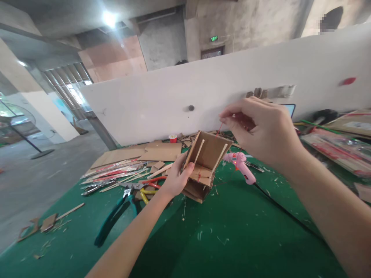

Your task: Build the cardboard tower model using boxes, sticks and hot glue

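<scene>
My left hand (177,177) grips a small cardboard box (206,154) by its left side and tilts it above the table. Two pale wooden sticks (199,151) run along its open face, and a cardboard ledge (203,173) with red thread on it crosses the middle. My right hand (249,123) is raised above and right of the box, thumb and forefinger pinched on a thin red thread (219,128) that runs down to the box's top edge. Just right of the box, a pink hot glue gun (243,168) lies on the table.
Teal-handled pliers (116,216) and red- and yellow-handled tools (150,187) lie left of the box on the green table (232,239). Wooden sticks, packets and cardboard sheets (162,151) spread behind them. A black cable (286,210) trails right. A white partition (162,104) stands behind.
</scene>
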